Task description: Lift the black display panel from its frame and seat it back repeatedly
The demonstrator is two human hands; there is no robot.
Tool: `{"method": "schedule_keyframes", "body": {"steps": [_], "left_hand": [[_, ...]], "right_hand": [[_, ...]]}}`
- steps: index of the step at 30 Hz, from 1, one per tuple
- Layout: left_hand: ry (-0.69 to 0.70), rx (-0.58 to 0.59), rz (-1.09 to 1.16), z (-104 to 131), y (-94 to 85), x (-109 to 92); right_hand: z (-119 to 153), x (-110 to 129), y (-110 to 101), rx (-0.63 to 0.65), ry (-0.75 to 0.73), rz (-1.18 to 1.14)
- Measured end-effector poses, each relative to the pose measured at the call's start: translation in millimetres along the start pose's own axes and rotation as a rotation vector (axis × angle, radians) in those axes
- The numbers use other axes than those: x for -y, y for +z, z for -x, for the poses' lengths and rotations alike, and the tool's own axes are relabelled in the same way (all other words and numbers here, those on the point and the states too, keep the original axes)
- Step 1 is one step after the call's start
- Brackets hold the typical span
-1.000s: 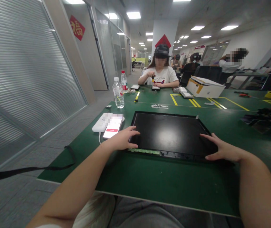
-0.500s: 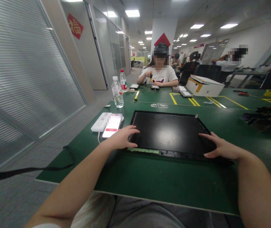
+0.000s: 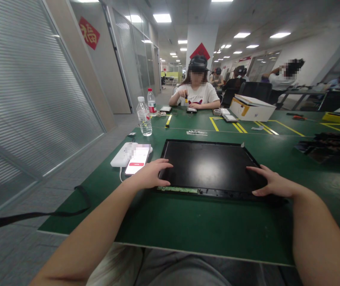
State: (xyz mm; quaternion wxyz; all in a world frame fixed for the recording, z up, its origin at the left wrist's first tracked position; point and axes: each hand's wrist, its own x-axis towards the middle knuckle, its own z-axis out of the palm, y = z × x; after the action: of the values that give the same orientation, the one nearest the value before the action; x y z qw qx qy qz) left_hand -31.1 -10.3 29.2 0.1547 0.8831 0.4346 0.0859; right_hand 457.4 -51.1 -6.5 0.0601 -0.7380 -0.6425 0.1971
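Observation:
A black flat display panel [image 3: 208,165] lies face up on the green table before me. A narrow green circuit board [image 3: 182,190] runs along the left part of its near edge. My left hand [image 3: 153,173] is at the panel's left side, fingers spread, with the fingertips over the edge and thumb by the near corner. At the right side my right hand [image 3: 269,180] has its thumb and fingers apart over the panel's right edge. Neither hand is wrapped round the panel; whether the palms touch its sides is hidden.
Left of the panel lie a lit phone [image 3: 138,159] and a white cabled device [image 3: 122,154]. Two bottles, one a clear water bottle [image 3: 144,119], stand behind them. A person [image 3: 198,93] sits opposite holding a tool. A white box [image 3: 252,108] and dark stacked parts [image 3: 333,147] are rightward.
The whole view has shifted slightly, so everything appears a little further left. Both hands keep the same places and spread pose at the panel's sides.

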Motion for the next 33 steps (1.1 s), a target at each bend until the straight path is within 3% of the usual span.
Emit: {"method": "schedule_keyframes", "body": {"steps": [6, 11, 14, 18, 33], "left_hand": [[-0.063, -0.072, 0.047, -2, 4.5, 2], [-0.171, -0.195, -0.013, -8, 11.7, 6], [-0.227, -0.212, -0.109, -11, 13.8, 8], [-0.264, -0.199, -0.166, -11, 12.8, 5], [-0.24, -0.122, -0.168, -10, 9.3, -3]], "right_hand": [[0, -1, 0, -0.03, -0.017, -0.009], [-10, -3, 4, -0.19, -0.021, -0.072], [-19, -2, 6, -0.253, 0.058, -0.115], [-25, 4, 4, -0.255, 0.211, -0.103], [-13, 26, -8, -0.173, 0.318, 0.021]]}}
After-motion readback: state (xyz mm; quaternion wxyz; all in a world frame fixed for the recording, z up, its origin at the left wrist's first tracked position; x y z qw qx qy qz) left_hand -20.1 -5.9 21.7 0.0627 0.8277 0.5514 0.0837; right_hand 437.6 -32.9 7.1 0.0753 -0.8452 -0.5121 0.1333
